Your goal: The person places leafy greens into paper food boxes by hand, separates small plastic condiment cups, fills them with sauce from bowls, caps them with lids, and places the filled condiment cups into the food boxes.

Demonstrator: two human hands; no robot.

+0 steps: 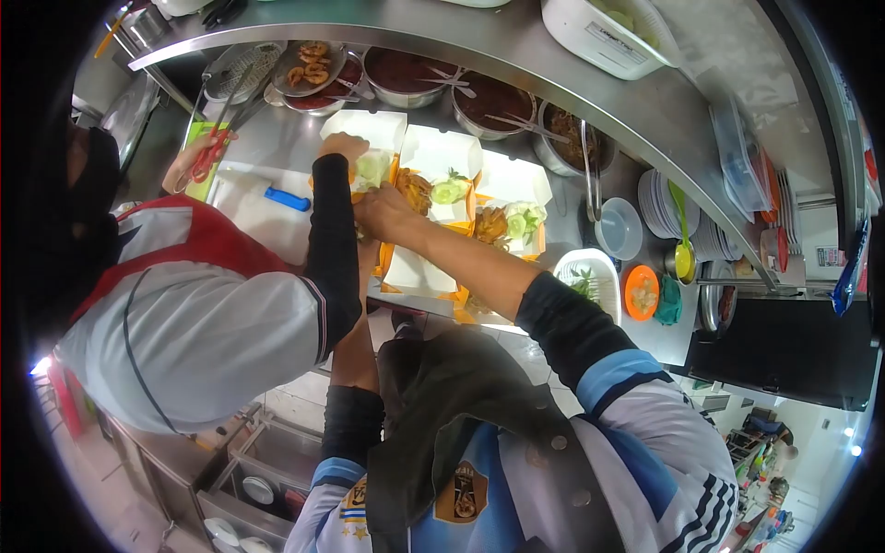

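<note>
Several open takeaway boxes (442, 147), white inside with orange outsides, stand close together on the counter. In them lie browned fried pieces (414, 189), cucumber slices (449, 192) and green leaves. My right hand (389, 214) reaches across to the left boxes, its fingers curled together; whatever they pinch is hidden. Just below it is my left hand (367, 247), mostly covered by my right hand and a co-worker's sleeve, so its fingers do not show. The co-worker's near hand (344, 147) is closed above the lettuce (371, 169) in the far-left box.
On my left, the co-worker's other hand (184, 161) holds red-handled tongs (210, 155). A blue-handled knife (288, 199) lies on a white board (244, 194). Pots of dark sauce (406, 76) line the back beneath a steel shelf (442, 41). A white basket (590, 272) and orange plate (641, 291) stand right.
</note>
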